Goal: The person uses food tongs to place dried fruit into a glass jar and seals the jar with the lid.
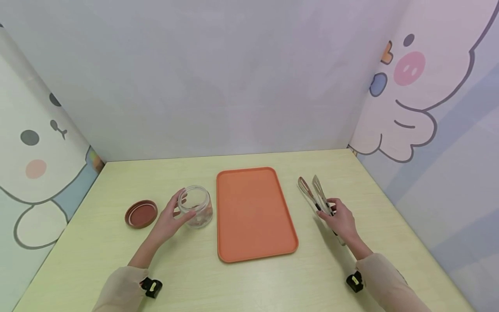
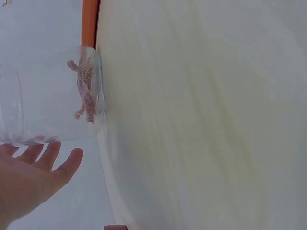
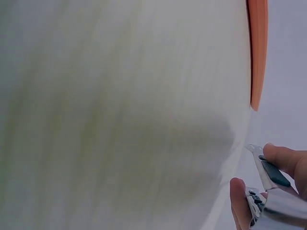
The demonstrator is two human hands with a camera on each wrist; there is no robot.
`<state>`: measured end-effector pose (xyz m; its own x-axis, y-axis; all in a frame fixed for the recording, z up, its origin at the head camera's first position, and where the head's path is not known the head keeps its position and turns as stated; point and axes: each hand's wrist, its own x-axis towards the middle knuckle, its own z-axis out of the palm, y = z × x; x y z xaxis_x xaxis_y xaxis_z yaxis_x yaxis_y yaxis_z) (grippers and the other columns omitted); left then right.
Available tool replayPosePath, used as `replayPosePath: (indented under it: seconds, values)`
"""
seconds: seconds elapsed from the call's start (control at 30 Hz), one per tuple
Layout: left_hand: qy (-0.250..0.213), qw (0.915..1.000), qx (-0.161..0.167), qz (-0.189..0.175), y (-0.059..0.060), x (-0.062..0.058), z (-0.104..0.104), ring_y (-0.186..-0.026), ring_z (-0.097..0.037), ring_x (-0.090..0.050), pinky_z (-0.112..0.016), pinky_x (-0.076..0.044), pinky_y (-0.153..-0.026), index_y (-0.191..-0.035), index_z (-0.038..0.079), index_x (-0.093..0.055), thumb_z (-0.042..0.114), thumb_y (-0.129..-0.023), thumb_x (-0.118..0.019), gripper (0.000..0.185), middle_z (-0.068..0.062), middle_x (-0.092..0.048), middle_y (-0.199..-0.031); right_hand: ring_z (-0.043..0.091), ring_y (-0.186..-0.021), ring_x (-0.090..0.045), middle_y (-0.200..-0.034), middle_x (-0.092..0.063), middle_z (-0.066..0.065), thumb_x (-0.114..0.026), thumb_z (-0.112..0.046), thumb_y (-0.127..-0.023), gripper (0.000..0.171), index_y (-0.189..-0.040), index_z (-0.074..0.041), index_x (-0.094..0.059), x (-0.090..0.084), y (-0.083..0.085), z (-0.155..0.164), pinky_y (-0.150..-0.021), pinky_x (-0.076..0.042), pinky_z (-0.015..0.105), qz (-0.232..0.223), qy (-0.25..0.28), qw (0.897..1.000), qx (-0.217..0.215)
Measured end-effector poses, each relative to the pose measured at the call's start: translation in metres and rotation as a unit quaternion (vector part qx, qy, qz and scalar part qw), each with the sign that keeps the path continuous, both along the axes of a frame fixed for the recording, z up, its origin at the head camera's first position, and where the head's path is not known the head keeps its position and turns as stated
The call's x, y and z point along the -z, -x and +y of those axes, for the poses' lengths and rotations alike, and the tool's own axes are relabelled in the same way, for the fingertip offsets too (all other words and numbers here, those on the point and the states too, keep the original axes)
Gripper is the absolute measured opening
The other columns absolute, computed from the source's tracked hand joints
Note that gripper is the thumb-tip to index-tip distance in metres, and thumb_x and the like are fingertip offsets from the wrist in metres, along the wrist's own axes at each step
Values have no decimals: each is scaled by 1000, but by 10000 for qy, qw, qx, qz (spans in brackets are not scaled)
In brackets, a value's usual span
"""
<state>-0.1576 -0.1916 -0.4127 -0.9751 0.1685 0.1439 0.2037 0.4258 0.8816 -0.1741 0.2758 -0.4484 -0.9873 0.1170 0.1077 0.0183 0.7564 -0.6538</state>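
Observation:
My left hand [image 1: 171,219] holds a clear glass jar [image 1: 202,212] by its side, thumb across the front and fingers round the far left. The jar is upright and has no lid on. Inside, at its bottom, lie reddish-brown knobbly pieces [image 2: 86,93], too unclear to name. On the other side, my right hand [image 1: 341,220] grips metal tongs [image 1: 317,190] by their dark-padded handles; the two slotted heads stand apart and point away from me. In the right wrist view, the tongs' handle [image 3: 276,173] sits between thumb and fingers.
An orange rectangular tray [image 1: 255,214] lies between the hands, close to the jar's right. Left of the left hand is a round reddish-brown lid [image 1: 141,214]. All stand on a pale yellow table [image 1: 249,286], with a grey wall behind and cartoon-printed walls at both sides.

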Motion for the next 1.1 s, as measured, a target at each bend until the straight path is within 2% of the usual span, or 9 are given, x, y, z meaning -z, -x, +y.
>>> replayPosePath:
  seconds: [0.4,0.77,0.93,1.1]
  values:
    - [-9,10000,-19,-29,-1,-1,0,-120,-38,-29,-54,-32,-91,-139,2,-17,16,-84,-61,72,-24,-28,-134,30,-76,-52,-92,-54,22,-67,-21,-78,53,-116,6,-41,0,2,-2,-59,-43,41,-150,-372,9987,-321]
    - [3,10000,-11,-13,0,-2,1,-120,-38,-29,-54,-32,-91,-138,1,-17,17,-84,-61,72,-25,-29,-134,26,-67,-54,-81,-57,18,-69,-20,-75,52,-111,9,-43,-1,3,-2,-53,-43,40,-20,-944,9938,-592]
    - [41,10000,-33,5,0,-2,2,-119,-38,-29,-54,-33,-91,-138,1,-18,16,-84,-61,71,-25,-29,-133,31,-74,-55,-86,-57,21,-70,-24,-75,56,-112,9,-43,-3,4,-1,-59,-44,44,-58,-1052,9929,-545]
    - [52,10000,-42,-18,-1,-2,2,-120,-38,-29,-53,-32,-92,-138,1,-18,17,-84,-61,72,-24,-29,-134,37,-86,-52,-97,-54,26,-68,-25,-77,57,-115,8,-42,-10,5,-3,-66,-44,48,227,-795,9957,-428]
